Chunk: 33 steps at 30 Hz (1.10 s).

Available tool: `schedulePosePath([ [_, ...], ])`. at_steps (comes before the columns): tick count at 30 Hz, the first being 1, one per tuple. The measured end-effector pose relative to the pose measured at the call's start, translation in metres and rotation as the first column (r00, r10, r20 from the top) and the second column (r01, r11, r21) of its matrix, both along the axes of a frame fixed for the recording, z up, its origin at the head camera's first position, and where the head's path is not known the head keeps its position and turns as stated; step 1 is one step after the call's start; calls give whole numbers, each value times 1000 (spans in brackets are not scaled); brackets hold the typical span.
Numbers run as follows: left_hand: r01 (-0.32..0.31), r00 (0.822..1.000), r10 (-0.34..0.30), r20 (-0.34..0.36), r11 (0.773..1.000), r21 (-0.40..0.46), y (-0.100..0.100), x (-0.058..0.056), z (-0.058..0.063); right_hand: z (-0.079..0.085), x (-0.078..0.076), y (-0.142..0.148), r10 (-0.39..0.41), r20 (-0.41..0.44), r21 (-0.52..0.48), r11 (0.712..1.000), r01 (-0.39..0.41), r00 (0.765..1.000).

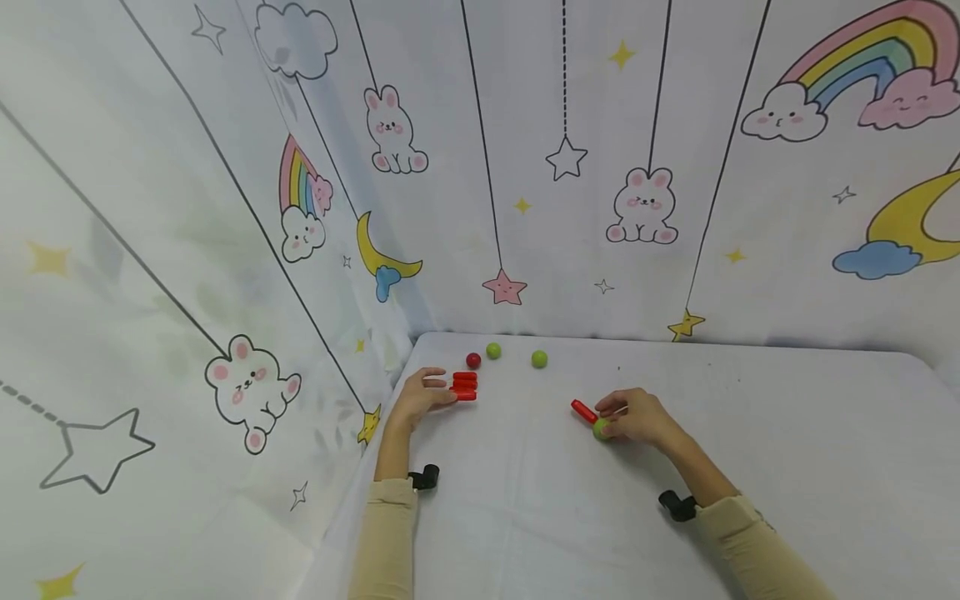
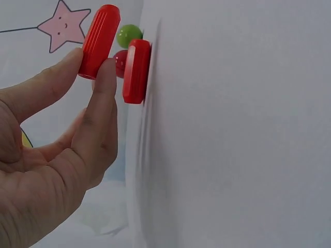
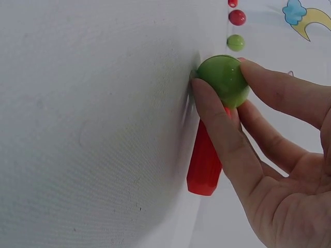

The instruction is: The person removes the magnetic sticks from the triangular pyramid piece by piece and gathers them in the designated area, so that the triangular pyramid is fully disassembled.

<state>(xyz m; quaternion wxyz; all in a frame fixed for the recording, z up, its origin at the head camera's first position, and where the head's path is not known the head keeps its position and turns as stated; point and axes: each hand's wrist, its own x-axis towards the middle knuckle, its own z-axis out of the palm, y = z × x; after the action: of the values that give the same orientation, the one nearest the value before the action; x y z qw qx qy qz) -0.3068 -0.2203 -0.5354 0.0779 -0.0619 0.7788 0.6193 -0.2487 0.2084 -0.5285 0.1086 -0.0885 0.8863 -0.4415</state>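
My left hand [image 1: 415, 402] pinches a short ribbed red stick [image 2: 99, 41] between thumb and fingertips, above the cloth at the left. Just beyond it lie other red sticks [image 1: 465, 377], one of them standing out in the left wrist view. Over to the right, my right hand [image 1: 636, 416] holds a green ball [image 3: 223, 82] between thumb and fingers. Against that ball, a further red stick [image 3: 204, 163] slants away; its near end is behind my fingers, so I cannot tell whether the two are joined.
A red ball [image 1: 473, 361] and a green ball [image 1: 493, 351] sit near the table's back left edge, with another green ball [image 1: 539, 359] to their right. White cloth covers the table [image 1: 525, 517]. A patterned curtain [image 1: 465, 208] hangs behind and along the left.
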Motion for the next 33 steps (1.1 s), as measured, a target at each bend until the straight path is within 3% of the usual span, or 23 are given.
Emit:
schedulePosePath([
  [10,-82,997,83,7,993,-79,-6,-6,-9,2,1,-1,2,8,1,1000,-2,1000],
  [17,-127,990,122,72,989,75,-2,-9,-10,1,0,-4,27,-13,3,1000,-27,1000],
  [27,-117,993,113,46,989,87,1,-7,-7,7,7,-14,80,-101,96,993,-70,992],
  [30,-163,987,162,26,983,85,0,-7,-6,7,7,-17,85,-126,106,992,-72,988],
  [33,-256,964,262,-38,959,123,-4,-7,-2,5,6,-20,88,-151,121,990,-70,985],
])
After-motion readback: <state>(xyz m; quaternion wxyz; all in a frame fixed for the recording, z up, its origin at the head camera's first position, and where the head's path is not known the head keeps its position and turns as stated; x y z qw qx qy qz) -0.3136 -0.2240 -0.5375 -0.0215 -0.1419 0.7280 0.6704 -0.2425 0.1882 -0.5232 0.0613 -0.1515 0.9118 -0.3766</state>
